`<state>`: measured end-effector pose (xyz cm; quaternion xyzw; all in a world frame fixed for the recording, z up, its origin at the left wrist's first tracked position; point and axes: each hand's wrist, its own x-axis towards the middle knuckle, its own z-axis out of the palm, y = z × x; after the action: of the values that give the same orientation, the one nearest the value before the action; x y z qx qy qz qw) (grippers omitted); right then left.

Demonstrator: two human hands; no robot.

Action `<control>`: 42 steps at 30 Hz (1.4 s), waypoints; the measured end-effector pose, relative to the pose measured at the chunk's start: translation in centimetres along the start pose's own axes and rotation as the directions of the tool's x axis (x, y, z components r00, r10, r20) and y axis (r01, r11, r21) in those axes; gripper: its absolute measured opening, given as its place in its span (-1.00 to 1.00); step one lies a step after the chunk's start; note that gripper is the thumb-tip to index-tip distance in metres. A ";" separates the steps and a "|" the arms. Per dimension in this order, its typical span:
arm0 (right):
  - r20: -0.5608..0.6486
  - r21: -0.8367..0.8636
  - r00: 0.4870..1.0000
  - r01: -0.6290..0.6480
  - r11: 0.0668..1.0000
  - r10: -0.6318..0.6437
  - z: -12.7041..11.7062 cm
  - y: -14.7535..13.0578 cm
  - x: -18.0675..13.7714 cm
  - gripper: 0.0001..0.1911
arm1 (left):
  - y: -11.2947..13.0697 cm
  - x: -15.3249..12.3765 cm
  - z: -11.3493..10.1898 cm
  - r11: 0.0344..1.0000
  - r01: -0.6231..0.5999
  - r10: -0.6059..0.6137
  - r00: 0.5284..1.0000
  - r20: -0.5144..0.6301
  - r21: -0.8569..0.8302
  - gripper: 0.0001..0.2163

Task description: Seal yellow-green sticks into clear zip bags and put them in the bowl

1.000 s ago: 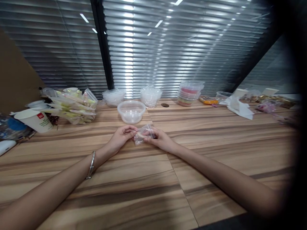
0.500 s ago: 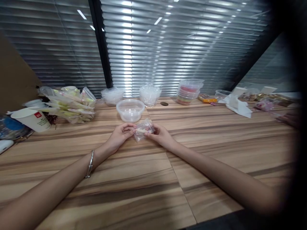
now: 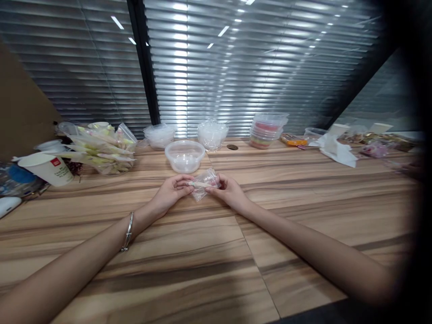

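Between my hands, just above the wooden table (image 3: 189,261), is a small clear plastic bag (image 3: 200,194). A slim pale stick-like piece (image 3: 201,184) and something pinkish show at the bag; whether the stick lies in it or on it I cannot tell. My left hand (image 3: 173,192) pinches the left end, thumb and fingers closed. From the other side my right hand (image 3: 230,192) grips the bag's right edge between thumb and bent fingers. Right behind the bag stands a round clear plastic bowl (image 3: 185,157).
Stacked clear bowls (image 3: 159,136), a crinkled clear plastic stack (image 3: 212,135) and tubs with coloured contents (image 3: 266,131) line the back. At left are a bag of yellowish packets (image 3: 104,150) and a paper cup (image 3: 49,170). White tissue (image 3: 337,150) lies at right.
The pale stick-like piece now shows longer and reaches toward my left fingers. My hands have shifted only slightly. The view has moved a little.
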<state>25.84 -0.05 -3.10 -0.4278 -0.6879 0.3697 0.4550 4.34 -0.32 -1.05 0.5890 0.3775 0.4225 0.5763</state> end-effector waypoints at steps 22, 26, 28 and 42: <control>0.057 0.079 0.998 0.025 0.997 -0.029 0.1 -0.9 -0.1 -0.70 | 0.4 0.2 0.0 0.999 -0.030 0.031 0.999 -0.013 0.020 -0.68; 0.069 0.109 0.998 0.001 0.994 -0.009 0.0 -0.9 0.0 -0.74 | 0.4 0.2 0.0 1.000 -0.022 0.021 1.000 -0.015 -0.009 -0.69; 0.093 0.154 0.996 -0.010 0.988 -0.004 0.0 -1.0 0.0 -0.76 | 0.5 0.1 -0.1 0.999 -0.020 0.020 1.000 -0.010 -0.027 -0.69; 0.105 0.407 0.994 -0.076 0.910 0.036 -0.2 -1.1 0.2 -0.71 | 0.3 0.1 0.0 0.999 -0.005 0.007 0.999 0.052 -0.035 -0.71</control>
<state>25.71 -0.21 -2.02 -0.3244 -0.6034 0.5385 0.4906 4.37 -0.25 -0.79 0.5908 0.3531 0.4151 0.5950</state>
